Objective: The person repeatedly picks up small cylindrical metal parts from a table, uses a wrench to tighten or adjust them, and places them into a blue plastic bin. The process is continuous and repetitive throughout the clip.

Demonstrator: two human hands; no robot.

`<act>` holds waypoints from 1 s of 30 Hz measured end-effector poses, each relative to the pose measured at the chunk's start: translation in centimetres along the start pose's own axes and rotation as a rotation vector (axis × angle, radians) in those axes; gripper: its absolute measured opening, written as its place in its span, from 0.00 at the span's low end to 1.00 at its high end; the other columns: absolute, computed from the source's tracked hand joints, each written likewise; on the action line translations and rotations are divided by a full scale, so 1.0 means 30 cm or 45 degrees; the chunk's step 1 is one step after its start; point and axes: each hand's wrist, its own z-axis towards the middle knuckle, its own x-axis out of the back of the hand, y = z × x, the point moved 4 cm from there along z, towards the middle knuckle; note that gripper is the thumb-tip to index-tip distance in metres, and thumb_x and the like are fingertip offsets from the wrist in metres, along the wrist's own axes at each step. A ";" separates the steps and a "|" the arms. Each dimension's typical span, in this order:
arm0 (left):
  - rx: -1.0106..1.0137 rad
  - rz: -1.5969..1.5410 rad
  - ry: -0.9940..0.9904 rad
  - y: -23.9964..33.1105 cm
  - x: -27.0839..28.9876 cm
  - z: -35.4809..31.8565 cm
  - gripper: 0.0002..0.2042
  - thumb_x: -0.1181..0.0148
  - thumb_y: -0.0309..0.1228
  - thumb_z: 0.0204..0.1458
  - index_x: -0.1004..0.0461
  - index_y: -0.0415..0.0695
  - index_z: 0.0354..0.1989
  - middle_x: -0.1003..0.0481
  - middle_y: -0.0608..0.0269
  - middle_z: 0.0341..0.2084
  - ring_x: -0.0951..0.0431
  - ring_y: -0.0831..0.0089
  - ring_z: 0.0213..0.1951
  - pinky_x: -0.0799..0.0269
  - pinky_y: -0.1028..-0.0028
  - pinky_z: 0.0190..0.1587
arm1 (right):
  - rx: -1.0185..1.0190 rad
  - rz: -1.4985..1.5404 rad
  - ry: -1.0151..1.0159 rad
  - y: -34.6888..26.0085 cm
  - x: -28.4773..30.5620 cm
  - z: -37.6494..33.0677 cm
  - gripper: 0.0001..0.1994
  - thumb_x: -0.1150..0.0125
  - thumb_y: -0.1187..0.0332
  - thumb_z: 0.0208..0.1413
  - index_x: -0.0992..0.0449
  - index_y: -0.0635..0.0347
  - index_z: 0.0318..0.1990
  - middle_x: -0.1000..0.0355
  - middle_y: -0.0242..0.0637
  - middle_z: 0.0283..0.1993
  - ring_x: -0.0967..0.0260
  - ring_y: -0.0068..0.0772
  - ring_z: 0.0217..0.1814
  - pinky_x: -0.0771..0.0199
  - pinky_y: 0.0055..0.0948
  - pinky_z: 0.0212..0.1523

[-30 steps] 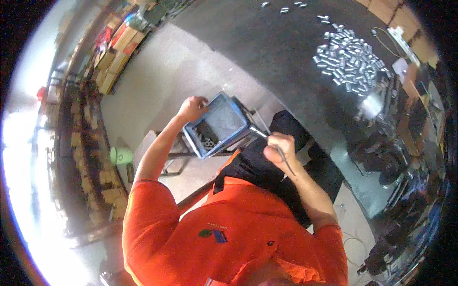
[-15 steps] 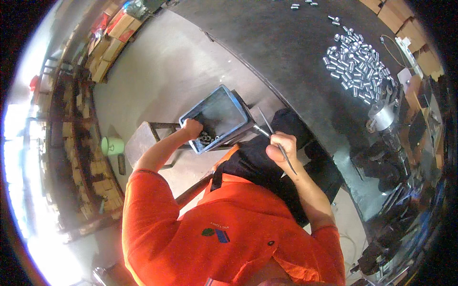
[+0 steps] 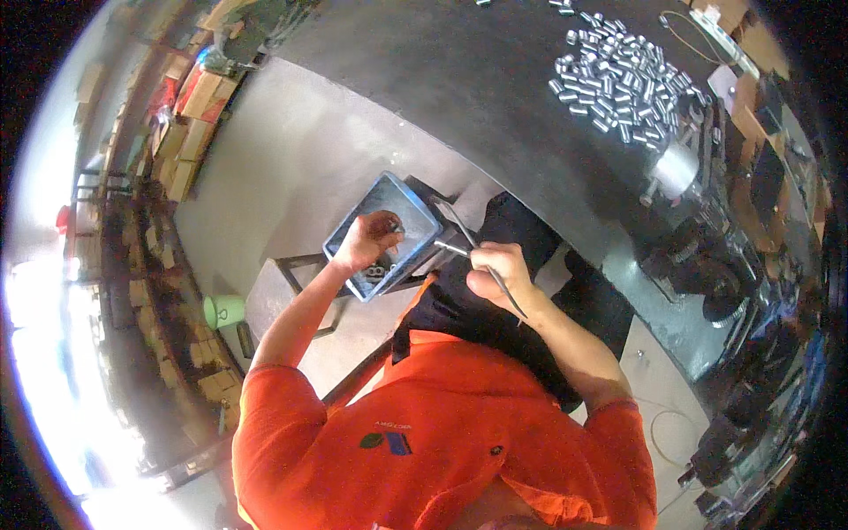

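Observation:
My left hand [image 3: 369, 242] is over a blue-rimmed plastic bin [image 3: 346, 225], fingers closed around a small metal piece [image 3: 395, 227] that they partly hide. Several ring-like metal parts [image 3: 376, 270] lie in the bin's near corner. To the right of the bin, my right hand [image 3: 500, 270] is wrapped around a long thin dark rod [image 3: 508, 296] together with a shorter rod-like tool [image 3: 454, 248], whose silver end points toward the bin. Where the two rods meet is hidden in my fist, so I cannot tell whether they are joined.
A dark workbench [image 3: 415, 79] runs along the right, bearing a pile of shiny metal cylinders [image 3: 618, 79] and a machine with a silver cylindrical head [image 3: 676, 170]. The bin rests by a stool [image 3: 269, 300]. Left are a green bucket [image 3: 225, 311] and shelves with boxes [image 3: 190, 115].
My left hand has risen from the parts in the bin with a small metal piece in its fingers. My right hand keeps its rods. The whole view has shifted.

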 end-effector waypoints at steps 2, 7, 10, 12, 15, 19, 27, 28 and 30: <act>-0.033 0.077 -0.002 0.074 -0.055 -0.013 0.12 0.35 0.22 0.46 0.28 0.35 0.39 0.27 0.67 0.26 0.31 0.82 0.25 0.33 0.79 0.30 | -0.013 0.001 -0.022 0.003 0.003 -0.002 0.17 0.40 0.61 0.43 0.41 0.61 0.16 0.47 0.36 0.16 0.47 0.34 0.16 0.50 0.32 0.18; -0.272 0.250 0.017 0.163 -0.122 -0.026 0.12 0.32 0.24 0.43 0.26 0.38 0.36 0.28 0.71 0.24 0.34 0.83 0.25 0.35 0.79 0.28 | -0.020 -0.035 -0.007 0.019 0.010 -0.004 0.17 0.37 0.62 0.41 0.40 0.60 0.17 0.45 0.37 0.17 0.44 0.36 0.16 0.48 0.32 0.19; -0.412 0.382 -0.027 0.227 -0.137 -0.034 0.12 0.31 0.24 0.40 0.25 0.39 0.34 0.29 0.69 0.22 0.33 0.80 0.23 0.36 0.76 0.27 | -0.019 -0.144 -0.048 0.011 0.009 0.004 0.13 0.37 0.66 0.37 0.37 0.58 0.18 0.40 0.41 0.17 0.38 0.44 0.18 0.42 0.37 0.20; -0.571 0.563 -0.041 0.259 -0.159 -0.041 0.12 0.31 0.23 0.38 0.25 0.39 0.34 0.30 0.66 0.21 0.33 0.78 0.21 0.36 0.76 0.25 | -0.005 -0.231 -0.078 0.007 0.001 0.005 0.11 0.37 0.67 0.36 0.35 0.57 0.18 0.36 0.43 0.18 0.35 0.48 0.20 0.38 0.40 0.21; -0.761 0.789 -0.017 0.286 -0.189 -0.045 0.14 0.32 0.22 0.36 0.24 0.39 0.35 0.31 0.60 0.20 0.29 0.75 0.21 0.34 0.74 0.24 | 0.098 -0.269 -0.001 0.008 -0.015 0.001 0.11 0.38 0.70 0.35 0.37 0.60 0.18 0.41 0.41 0.16 0.42 0.42 0.16 0.45 0.33 0.19; -0.406 0.492 -0.193 0.257 -0.171 -0.013 0.11 0.33 0.23 0.42 0.25 0.37 0.35 0.28 0.63 0.21 0.26 0.75 0.23 0.31 0.73 0.26 | -0.176 0.020 -0.061 0.035 -0.003 0.012 0.11 0.44 0.68 0.38 0.38 0.61 0.15 0.45 0.40 0.13 0.44 0.34 0.14 0.47 0.31 0.18; 0.001 -0.459 -0.309 0.253 -0.212 -0.018 0.12 0.43 0.29 0.55 0.30 0.30 0.40 0.25 0.56 0.21 0.22 0.69 0.25 0.26 0.71 0.33 | -0.098 0.019 -0.016 0.018 0.036 0.026 0.10 0.43 0.67 0.38 0.35 0.61 0.16 0.43 0.41 0.12 0.40 0.34 0.13 0.44 0.31 0.18; 0.002 -0.478 -0.280 0.246 -0.215 -0.016 0.12 0.44 0.29 0.55 0.30 0.30 0.40 0.25 0.56 0.21 0.22 0.69 0.25 0.26 0.71 0.33 | -0.089 0.004 -0.013 0.020 0.037 0.025 0.10 0.43 0.67 0.38 0.35 0.62 0.16 0.43 0.41 0.12 0.41 0.33 0.13 0.44 0.30 0.18; -0.089 -0.350 -0.263 0.252 -0.193 0.002 0.11 0.44 0.27 0.54 0.29 0.33 0.41 0.24 0.57 0.22 0.22 0.70 0.26 0.26 0.72 0.34 | -0.165 0.023 -0.005 0.027 0.039 0.025 0.11 0.43 0.65 0.39 0.36 0.62 0.16 0.43 0.41 0.12 0.40 0.32 0.13 0.44 0.31 0.18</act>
